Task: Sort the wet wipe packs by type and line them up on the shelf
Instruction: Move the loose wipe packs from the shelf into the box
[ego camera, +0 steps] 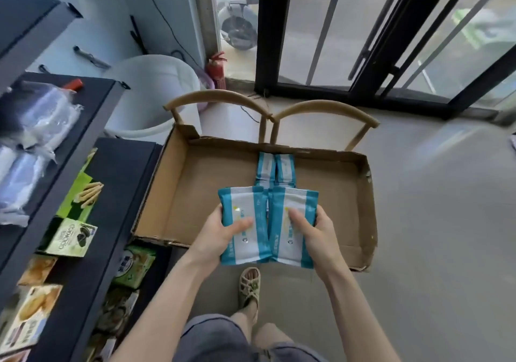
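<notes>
The left hand point(220, 234) holds one blue and white soft wet wipe pack point(252, 240), and the right hand point(317, 230) holds a second blue and white pack point(287, 245), edges touching. Each thumb lies on top while the fingers curl round the outer side. Both hang over the flat brown cardboard box point(206, 191), where two more blue packs point(275, 169) lie.

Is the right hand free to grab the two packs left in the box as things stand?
Likely not yet: the right hand grips a wipe pack. The two packs in the cardboard box lie uncovered just beyond, so the way itself looks open.
</notes>
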A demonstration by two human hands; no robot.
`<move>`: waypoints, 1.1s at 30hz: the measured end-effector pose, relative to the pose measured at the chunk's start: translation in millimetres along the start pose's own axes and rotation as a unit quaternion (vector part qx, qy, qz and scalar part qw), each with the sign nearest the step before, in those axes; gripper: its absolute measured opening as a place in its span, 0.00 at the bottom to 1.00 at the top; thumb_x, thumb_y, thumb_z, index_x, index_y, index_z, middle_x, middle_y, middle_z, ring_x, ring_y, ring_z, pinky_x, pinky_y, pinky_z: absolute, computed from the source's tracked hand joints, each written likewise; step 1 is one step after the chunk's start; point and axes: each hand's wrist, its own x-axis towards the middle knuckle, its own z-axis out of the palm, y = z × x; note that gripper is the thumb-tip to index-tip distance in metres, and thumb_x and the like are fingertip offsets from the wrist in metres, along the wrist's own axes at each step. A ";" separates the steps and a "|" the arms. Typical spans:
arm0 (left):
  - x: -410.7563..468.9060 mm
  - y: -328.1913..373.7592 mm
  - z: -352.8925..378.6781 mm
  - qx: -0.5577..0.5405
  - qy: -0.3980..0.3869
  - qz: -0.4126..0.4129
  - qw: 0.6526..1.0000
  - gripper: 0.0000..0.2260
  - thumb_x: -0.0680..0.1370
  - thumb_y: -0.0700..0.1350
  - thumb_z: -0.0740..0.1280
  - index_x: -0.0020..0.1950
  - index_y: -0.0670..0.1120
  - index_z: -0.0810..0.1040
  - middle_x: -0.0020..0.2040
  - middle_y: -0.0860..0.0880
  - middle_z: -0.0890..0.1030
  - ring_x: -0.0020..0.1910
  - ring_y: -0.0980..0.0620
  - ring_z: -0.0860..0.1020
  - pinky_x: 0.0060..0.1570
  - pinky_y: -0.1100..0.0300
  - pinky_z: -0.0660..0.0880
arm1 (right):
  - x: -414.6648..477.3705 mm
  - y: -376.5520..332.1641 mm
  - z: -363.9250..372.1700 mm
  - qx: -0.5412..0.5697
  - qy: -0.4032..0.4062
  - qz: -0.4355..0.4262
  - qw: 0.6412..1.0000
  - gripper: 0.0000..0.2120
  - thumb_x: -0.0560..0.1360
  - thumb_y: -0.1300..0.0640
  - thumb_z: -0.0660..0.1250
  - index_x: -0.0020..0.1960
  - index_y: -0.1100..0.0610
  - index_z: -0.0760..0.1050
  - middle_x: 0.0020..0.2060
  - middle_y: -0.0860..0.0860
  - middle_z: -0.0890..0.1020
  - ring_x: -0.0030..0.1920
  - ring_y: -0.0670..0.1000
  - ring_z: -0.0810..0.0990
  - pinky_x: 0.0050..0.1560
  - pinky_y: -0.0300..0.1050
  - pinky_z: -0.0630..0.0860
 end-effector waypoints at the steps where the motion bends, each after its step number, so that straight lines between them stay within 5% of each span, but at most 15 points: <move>1: 15.8 -0.9 2.7 0.003 0.005 -0.012 1.000 0.18 0.73 0.36 0.70 0.61 0.43 0.72 0.53 0.43 0.83 0.49 0.45 0.83 0.43 0.53 0.80 | 13.2 2.6 -2.0 0.001 0.014 0.007 1.000 0.11 0.75 0.58 0.68 0.56 0.57 0.74 0.49 0.55 0.84 0.48 0.55 0.84 0.50 0.55 0.81; 17: 237.8 -126.3 10.8 0.072 0.094 -0.179 0.977 0.13 0.75 0.38 0.70 0.55 0.46 0.71 0.47 0.52 0.80 0.39 0.59 0.81 0.34 0.65 0.78 | 211.9 147.1 -36.9 -0.065 0.080 0.198 0.975 0.19 0.76 0.62 0.67 0.61 0.58 0.62 0.52 0.51 0.79 0.49 0.47 0.81 0.44 0.39 0.80; 22: 300.4 -190.1 8.5 0.113 0.105 -0.191 0.969 0.13 0.75 0.37 0.70 0.56 0.43 0.70 0.45 0.53 0.79 0.41 0.60 0.78 0.37 0.69 0.78 | 266.9 219.6 -50.7 -0.121 0.072 0.215 0.966 0.17 0.74 0.61 0.69 0.58 0.56 0.65 0.54 0.55 0.80 0.52 0.53 0.81 0.53 0.55 0.79; 28: 325.9 -264.7 3.3 0.270 0.141 -0.183 0.935 0.12 0.76 0.41 0.69 0.58 0.45 0.73 0.53 0.48 0.74 0.49 0.52 0.75 0.48 0.62 0.69 | 288.7 291.0 -60.1 -0.279 0.097 0.175 0.939 0.19 0.74 0.58 0.69 0.63 0.56 0.68 0.56 0.51 0.69 0.57 0.49 0.70 0.59 0.41 0.67; 33: 324.4 -292.6 2.2 0.332 0.176 -0.126 0.918 0.18 0.76 0.43 0.69 0.64 0.44 0.69 0.55 0.51 0.68 0.56 0.51 0.71 0.53 0.63 0.65 | 284.7 318.0 -61.5 -0.394 0.123 0.089 0.907 0.25 0.75 0.54 0.68 0.69 0.62 0.66 0.58 0.57 0.69 0.59 0.54 0.67 0.62 0.46 0.65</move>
